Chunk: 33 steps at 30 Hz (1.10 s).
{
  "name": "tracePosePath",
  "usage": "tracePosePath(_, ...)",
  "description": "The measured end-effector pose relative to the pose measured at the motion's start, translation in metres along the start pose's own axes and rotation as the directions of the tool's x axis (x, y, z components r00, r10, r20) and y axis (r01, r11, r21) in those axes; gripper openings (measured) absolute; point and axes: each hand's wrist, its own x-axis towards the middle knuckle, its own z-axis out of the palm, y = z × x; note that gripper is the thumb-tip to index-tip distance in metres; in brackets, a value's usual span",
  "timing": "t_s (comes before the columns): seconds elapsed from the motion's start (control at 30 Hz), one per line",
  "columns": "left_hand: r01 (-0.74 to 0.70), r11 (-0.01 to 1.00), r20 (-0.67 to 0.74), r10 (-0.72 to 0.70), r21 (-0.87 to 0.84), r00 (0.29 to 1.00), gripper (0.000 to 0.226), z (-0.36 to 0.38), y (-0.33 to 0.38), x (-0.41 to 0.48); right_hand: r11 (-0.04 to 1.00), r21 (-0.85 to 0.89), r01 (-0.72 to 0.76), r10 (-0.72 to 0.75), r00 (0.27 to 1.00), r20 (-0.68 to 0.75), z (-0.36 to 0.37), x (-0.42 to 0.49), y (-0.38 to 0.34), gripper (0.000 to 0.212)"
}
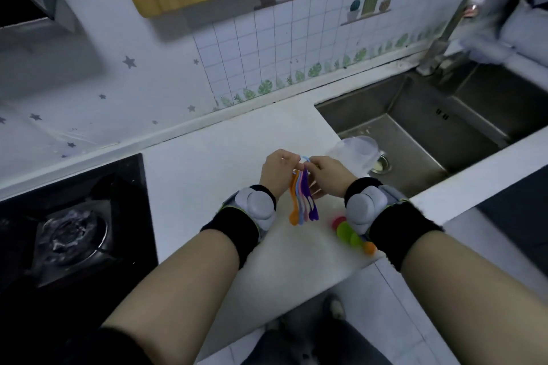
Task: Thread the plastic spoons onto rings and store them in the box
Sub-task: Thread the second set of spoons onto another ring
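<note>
Green, red and orange loose plastic spoons (345,230) lie on the white tabletop (207,187). Just beyond, the left hand (277,170) and right hand (329,175) together pinch a thin blue ring (305,158). Its threaded bunch of spoons (305,201) dangles, probably light and stiff, best carried by the ring. A clear plastic box (355,154) waits behind.

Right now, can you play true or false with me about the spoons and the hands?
1. The left hand and right hand both pinch the blue ring. True.
2. The hanging spoons are all green. False: they are orange, pink, blue and purple.
3. Loose spoons lie on the counter by the right wrist. True.
4. The clear box sits on the stove. False: it is at the edge of the sink.
</note>
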Motion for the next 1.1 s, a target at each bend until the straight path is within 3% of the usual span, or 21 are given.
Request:
tracePosePath(0.2, 0.067, 0.998, 0.062, -0.067, 0.009, 0.996, 0.011, 0.029, -0.041, -0.008, 0.991, 0.022, -0.130, 0.129, 0.990, 0.051, 0.011, -0.009, 0.044, 0.031)
tracePosePath(0.43, 0.096, 0.995, 0.085, -0.098, 0.030, 0.992, 0.018, 0.048, -0.066, -0.017, 0.968, -0.224, -0.113, 0.116, 0.993, 0.001, 0.021, -0.019, 0.074, 0.031)
tracePosePath(0.6, 0.109, 0.990, 0.094, -0.117, 0.085, 0.989, 0.022, 0.058, -0.081, -0.018, 0.967, -0.220, -0.127, 0.133, 0.991, 0.015, 0.027, -0.022, 0.087, 0.035)
tracePosePath(0.77, 0.122, 0.985, 0.116, -0.136, 0.122, 0.984, 0.012, 0.062, -0.092, -0.017, 0.958, -0.267, -0.105, 0.081, 0.992, -0.097, 0.028, -0.022, 0.094, 0.022)
tracePosePath(1.1, 0.091, 0.968, 0.131, -0.124, 0.233, 0.984, 0.022, 0.060, -0.095, -0.011, 0.933, -0.331, -0.138, 0.078, 0.979, -0.189, 0.027, -0.012, 0.092, 0.012)
